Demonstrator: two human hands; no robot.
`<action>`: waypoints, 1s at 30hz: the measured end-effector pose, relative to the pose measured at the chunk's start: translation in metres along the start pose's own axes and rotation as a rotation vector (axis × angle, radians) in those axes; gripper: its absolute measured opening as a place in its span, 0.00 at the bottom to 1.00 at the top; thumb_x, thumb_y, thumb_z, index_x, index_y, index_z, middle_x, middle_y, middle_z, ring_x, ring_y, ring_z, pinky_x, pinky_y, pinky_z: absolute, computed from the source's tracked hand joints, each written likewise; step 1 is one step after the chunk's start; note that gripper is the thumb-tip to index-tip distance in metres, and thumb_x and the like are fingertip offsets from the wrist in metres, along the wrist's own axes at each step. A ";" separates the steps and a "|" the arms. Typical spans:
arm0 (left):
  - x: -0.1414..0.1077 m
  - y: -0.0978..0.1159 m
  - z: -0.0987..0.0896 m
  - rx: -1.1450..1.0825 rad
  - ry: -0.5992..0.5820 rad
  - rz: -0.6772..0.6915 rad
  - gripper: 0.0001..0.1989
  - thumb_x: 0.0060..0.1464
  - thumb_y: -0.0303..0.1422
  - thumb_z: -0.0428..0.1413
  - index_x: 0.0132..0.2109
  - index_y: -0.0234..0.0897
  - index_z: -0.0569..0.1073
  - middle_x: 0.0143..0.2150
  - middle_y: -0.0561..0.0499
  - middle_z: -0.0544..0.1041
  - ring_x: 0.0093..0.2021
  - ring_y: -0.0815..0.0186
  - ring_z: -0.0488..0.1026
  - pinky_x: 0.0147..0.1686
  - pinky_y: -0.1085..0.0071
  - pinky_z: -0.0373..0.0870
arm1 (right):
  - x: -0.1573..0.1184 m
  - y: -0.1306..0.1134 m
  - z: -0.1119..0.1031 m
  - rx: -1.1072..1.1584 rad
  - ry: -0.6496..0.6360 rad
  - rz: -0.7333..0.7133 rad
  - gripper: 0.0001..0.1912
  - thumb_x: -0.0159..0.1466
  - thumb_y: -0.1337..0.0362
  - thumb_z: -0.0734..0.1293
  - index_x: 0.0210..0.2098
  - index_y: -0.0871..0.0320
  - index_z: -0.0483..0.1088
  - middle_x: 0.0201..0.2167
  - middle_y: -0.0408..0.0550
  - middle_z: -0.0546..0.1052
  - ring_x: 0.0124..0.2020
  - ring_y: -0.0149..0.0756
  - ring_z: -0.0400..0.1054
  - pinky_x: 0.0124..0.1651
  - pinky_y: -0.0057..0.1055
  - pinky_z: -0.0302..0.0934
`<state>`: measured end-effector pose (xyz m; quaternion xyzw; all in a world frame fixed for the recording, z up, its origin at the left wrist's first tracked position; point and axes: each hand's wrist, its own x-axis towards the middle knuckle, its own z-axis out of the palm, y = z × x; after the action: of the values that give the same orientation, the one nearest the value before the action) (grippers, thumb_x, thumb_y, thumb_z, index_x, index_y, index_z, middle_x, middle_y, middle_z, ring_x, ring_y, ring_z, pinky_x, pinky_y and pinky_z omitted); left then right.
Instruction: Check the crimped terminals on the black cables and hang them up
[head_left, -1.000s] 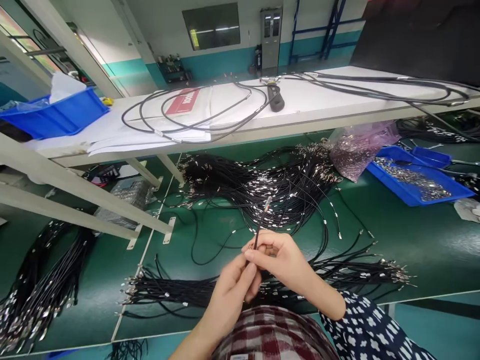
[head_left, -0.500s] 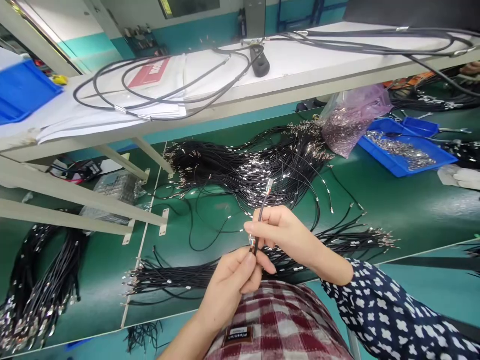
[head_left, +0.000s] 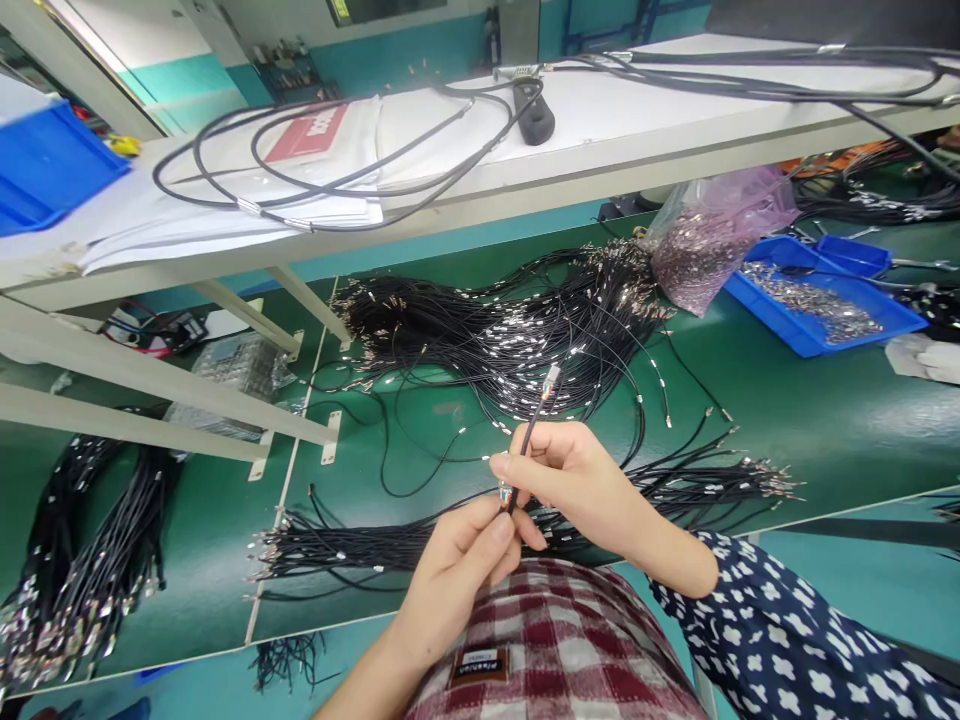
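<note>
A thin black cable point(head_left: 531, 424) with a small white connector point(head_left: 553, 374) at its upper end is pinched between the thumb and fingers of my right hand point(head_left: 570, 480). Just below and to the left, my left hand point(head_left: 469, 560) pinches black cable near a second small connector with coloured wires point(head_left: 506, 492). Both hands are close together over the front edge of the green table. Behind them lies a large heap of black cables point(head_left: 510, 335). A long bundle of cables point(head_left: 337, 545) passes behind my hands, partly hidden by them.
A white shelf point(head_left: 450, 205) crosses above the green table point(head_left: 450, 405), carrying looped cables and a black-handled tool point(head_left: 534, 115). To the right are a pink bag point(head_left: 701, 245) and a blue tray point(head_left: 810, 300) of metal parts. Another cable bundle point(head_left: 105, 530) lies at left.
The view has shifted slightly. The free connector end of the held cable has tilted a little to the right. Both hands keep their pinch, close together.
</note>
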<state>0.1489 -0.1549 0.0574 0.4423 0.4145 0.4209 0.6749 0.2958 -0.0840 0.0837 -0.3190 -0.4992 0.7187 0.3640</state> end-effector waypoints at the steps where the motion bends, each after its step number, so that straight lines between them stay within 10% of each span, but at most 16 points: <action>1: -0.001 0.000 0.000 0.010 0.006 -0.004 0.18 0.63 0.42 0.51 0.37 0.32 0.76 0.21 0.56 0.59 0.21 0.73 0.49 0.22 0.71 0.42 | 0.000 0.001 0.000 0.006 -0.005 -0.001 0.18 0.58 0.54 0.72 0.23 0.60 0.67 0.20 0.42 0.72 0.18 0.26 0.63 0.22 0.23 0.57; 30: 0.000 -0.011 -0.006 0.158 0.206 -0.005 0.23 0.64 0.45 0.47 0.31 0.33 0.75 0.18 0.56 0.57 0.20 0.72 0.50 0.23 0.70 0.46 | 0.000 0.011 -0.005 -0.130 -0.079 -0.086 0.16 0.67 0.54 0.63 0.32 0.61 0.71 0.21 0.41 0.70 0.21 0.26 0.63 0.25 0.23 0.58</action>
<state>0.1457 -0.1560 0.0449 0.4475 0.5148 0.4285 0.5926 0.2974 -0.0844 0.0715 -0.2915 -0.5722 0.6805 0.3529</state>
